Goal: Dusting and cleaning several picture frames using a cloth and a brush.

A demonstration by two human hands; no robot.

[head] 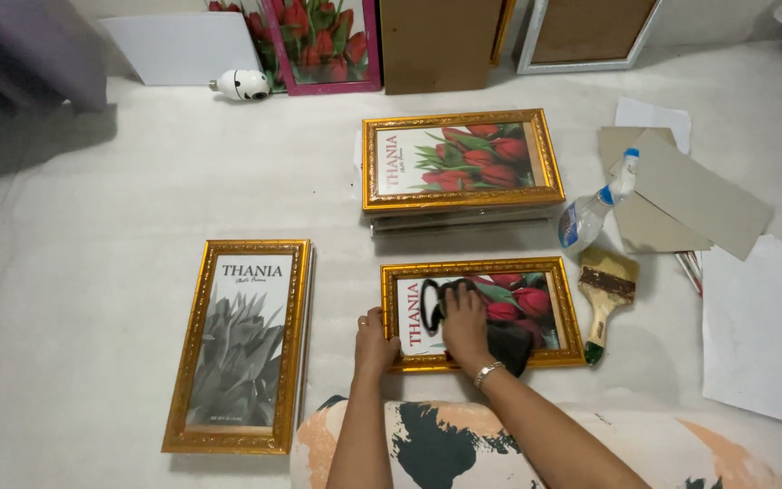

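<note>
A gold picture frame point(483, 268) with a red tulip print lies flat on the white floor in front of me. My left hand point(374, 341) rests on the frame's left edge, fingers curled against it. My right hand point(463, 323) presses a black cloth point(505, 345) onto the glass near the left half of the picture.
A stack of gold frames point(460, 162) with a tulip print lies behind. A tall gold frame point(242, 345) with a grey print lies to the left. A spray bottle point(595, 204), a paintbrush point(605, 299), cardboard sheets point(694, 190) and white paper point(753, 330) lie at right.
</note>
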